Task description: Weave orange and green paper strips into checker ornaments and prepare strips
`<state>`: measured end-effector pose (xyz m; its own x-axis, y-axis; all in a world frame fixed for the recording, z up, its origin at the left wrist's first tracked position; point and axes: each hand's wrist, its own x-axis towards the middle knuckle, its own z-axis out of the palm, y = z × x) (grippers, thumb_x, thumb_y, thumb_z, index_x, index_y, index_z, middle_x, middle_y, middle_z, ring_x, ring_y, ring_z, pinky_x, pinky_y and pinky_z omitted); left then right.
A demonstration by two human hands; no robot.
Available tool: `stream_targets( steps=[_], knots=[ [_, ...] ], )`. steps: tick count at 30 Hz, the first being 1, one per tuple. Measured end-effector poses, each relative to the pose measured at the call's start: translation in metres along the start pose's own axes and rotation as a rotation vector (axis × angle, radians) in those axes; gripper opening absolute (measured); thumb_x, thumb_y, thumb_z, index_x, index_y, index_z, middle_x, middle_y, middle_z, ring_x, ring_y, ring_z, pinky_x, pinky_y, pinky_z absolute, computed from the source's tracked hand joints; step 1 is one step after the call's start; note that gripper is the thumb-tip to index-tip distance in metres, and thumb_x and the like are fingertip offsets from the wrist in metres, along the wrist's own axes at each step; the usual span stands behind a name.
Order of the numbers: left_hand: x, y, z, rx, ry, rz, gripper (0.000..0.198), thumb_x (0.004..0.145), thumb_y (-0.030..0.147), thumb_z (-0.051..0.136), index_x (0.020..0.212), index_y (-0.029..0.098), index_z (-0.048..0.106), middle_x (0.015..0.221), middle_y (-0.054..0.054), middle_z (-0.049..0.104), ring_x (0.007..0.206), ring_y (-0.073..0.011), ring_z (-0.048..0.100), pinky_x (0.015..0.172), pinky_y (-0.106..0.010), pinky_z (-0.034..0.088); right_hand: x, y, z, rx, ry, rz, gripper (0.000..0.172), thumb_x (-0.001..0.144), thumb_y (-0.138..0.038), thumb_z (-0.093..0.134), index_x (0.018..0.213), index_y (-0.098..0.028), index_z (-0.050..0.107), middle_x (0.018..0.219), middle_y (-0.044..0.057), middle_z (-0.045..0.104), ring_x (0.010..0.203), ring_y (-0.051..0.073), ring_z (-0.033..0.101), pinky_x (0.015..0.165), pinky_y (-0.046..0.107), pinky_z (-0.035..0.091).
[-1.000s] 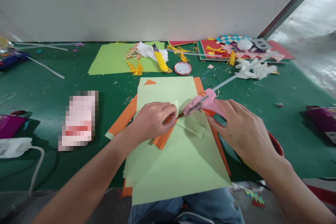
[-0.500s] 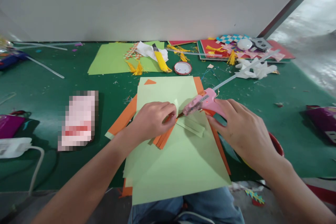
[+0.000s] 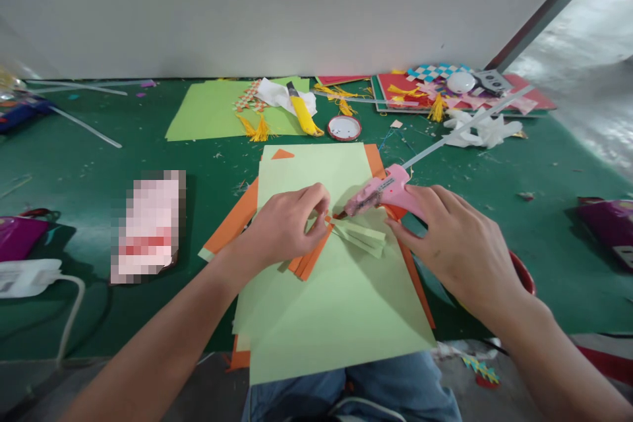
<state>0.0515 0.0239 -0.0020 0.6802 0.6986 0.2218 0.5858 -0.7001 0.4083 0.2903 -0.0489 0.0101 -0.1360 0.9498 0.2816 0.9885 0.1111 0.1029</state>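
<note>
My right hand (image 3: 455, 244) grips a pink glue gun (image 3: 383, 190) with a clear glue stick (image 3: 465, 128) running out of its back. Its nozzle points left at a bundle of light green and orange paper strips (image 3: 341, 237). My left hand (image 3: 287, 227) pinches the bundle's left end, fingers curled, thumb and forefinger lifted a little. The strips lie on a large light green sheet (image 3: 326, 303), which rests on orange sheets (image 3: 232, 224) over a green mat (image 3: 198, 165).
A yellow utility knife (image 3: 302, 113), yellow tassels (image 3: 254, 128) and a round white lid (image 3: 345, 128) lie behind the sheets. Woven paper crafts (image 3: 435, 86) are at the back right. A blurred pink packet (image 3: 148, 224), a white adapter with cable (image 3: 30, 277) and purple objects (image 3: 610, 224) flank the work.
My left hand's thumb and forefinger have risen off the strips, and the green strips have fanned out slightly. The glue gun has barely shifted.
</note>
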Motion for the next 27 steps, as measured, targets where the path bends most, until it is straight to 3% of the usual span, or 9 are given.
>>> stream_targets(
  steps=[11, 21, 27],
  knots=[
    [0.007, 0.009, 0.005, -0.011, -0.023, -0.098, 0.012, 0.084, 0.016, 0.049, 0.086, 0.022, 0.039, 0.085, 0.003, 0.059, 0.076, -0.0139, 0.063, 0.060, -0.024, 0.040, -0.002, 0.010, -0.002, 0.054, 0.026, 0.047, 0.038, 0.085, -0.046, 0.056, 0.109, -0.017, 0.053, 0.093, 0.008, 0.066, 0.081, 0.024, 0.062, 0.063, 0.032, 0.042],
    [0.007, 0.023, 0.008, 0.199, -0.067, -0.112, 0.010, 0.086, 0.020, 0.048, 0.089, 0.022, 0.039, 0.088, 0.000, 0.056, 0.071, -0.0154, 0.057, 0.058, -0.028, 0.036, -0.012, 0.032, -0.004, -0.026, 0.076, 0.163, 0.042, 0.081, -0.053, 0.058, 0.106, -0.019, 0.055, 0.100, 0.006, 0.067, 0.077, 0.023, 0.063, 0.056, 0.030, 0.040],
    [0.004, 0.028, 0.008, 0.121, -0.054, -0.228, 0.010, 0.086, 0.020, 0.047, 0.089, 0.022, 0.038, 0.088, 0.002, 0.056, 0.071, -0.0146, 0.058, 0.057, -0.027, 0.035, -0.014, 0.040, 0.001, -0.020, 0.102, 0.190, 0.042, 0.079, -0.054, 0.059, 0.103, -0.020, 0.054, 0.096, 0.004, 0.067, 0.081, 0.024, 0.065, 0.058, 0.029, 0.041]
  ],
)
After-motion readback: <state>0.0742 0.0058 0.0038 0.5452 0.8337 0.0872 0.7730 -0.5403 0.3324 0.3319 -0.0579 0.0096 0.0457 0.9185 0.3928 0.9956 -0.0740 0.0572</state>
